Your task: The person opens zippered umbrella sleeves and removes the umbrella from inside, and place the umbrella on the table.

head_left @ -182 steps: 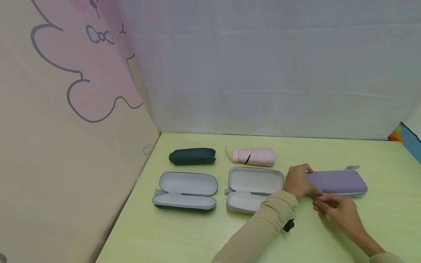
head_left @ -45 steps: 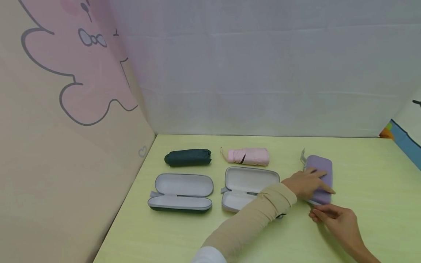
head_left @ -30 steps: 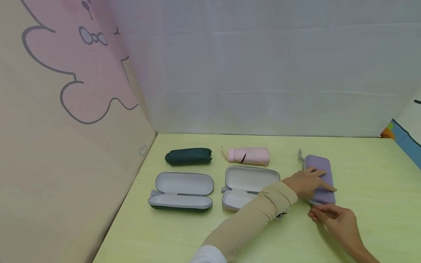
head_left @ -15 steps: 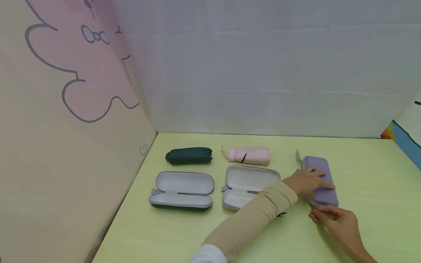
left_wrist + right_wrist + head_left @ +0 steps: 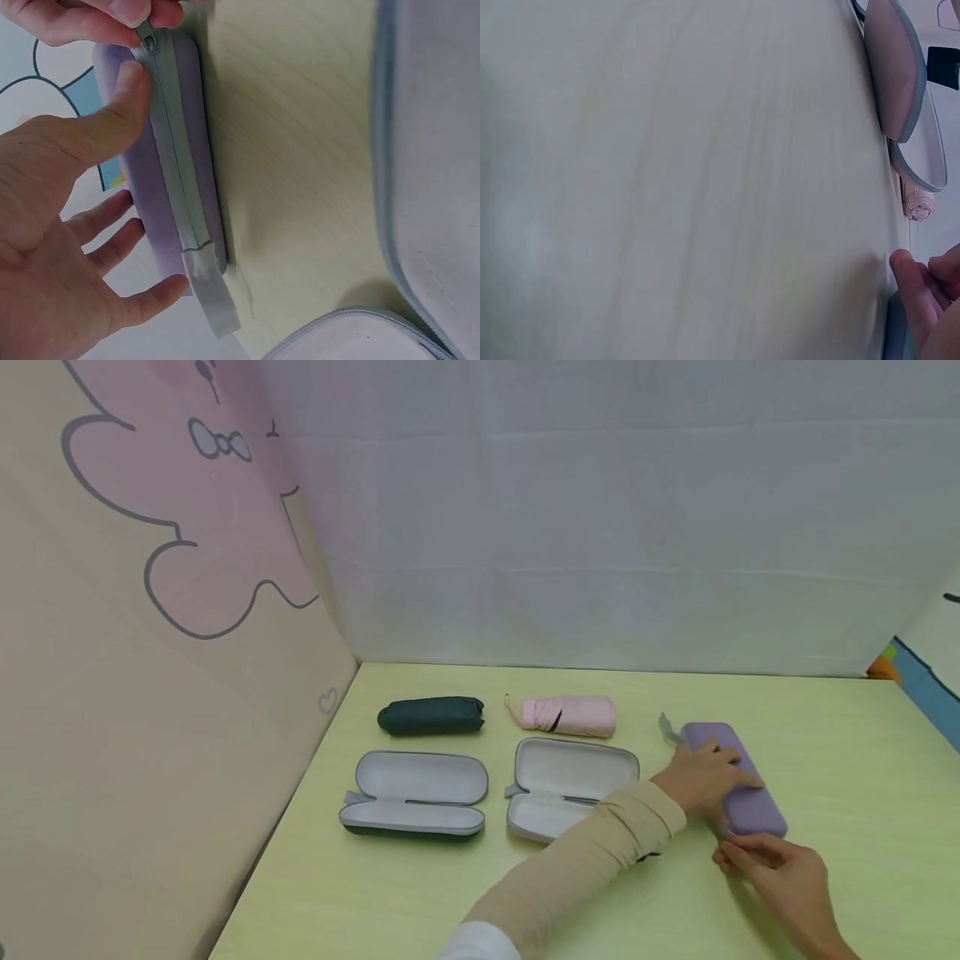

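Observation:
A purple hard zip case [image 5: 738,781] lies closed and slanted on the table at right, with a grey fabric tab [image 5: 670,728] at its far end. My left hand [image 5: 701,779] holds it, fingers spread over the lid; in the left wrist view the thumb [image 5: 120,105] presses on the side beside the zipper [image 5: 176,142]. At the near end my right hand [image 5: 783,872] pinches the zipper pull [image 5: 144,31], which is hidden by the fingers in the head view. The right wrist view catches only part of the right hand [image 5: 922,292] at its edge.
Two similar cases stand unzipped and open, one dark green outside [image 5: 420,781], one pale pink outside [image 5: 573,768]. Behind them lie a folded dark green umbrella [image 5: 431,716] and a folded pink umbrella [image 5: 573,716]. The left forearm passes over the pink case's corner. Cloth walls border the table [image 5: 360,893].
The purple case, crosswise at first, has been turned lengthwise; lately its tab end has swung left and its near end right. The left hand has moved onto its lid. The right hand keeps pinching.

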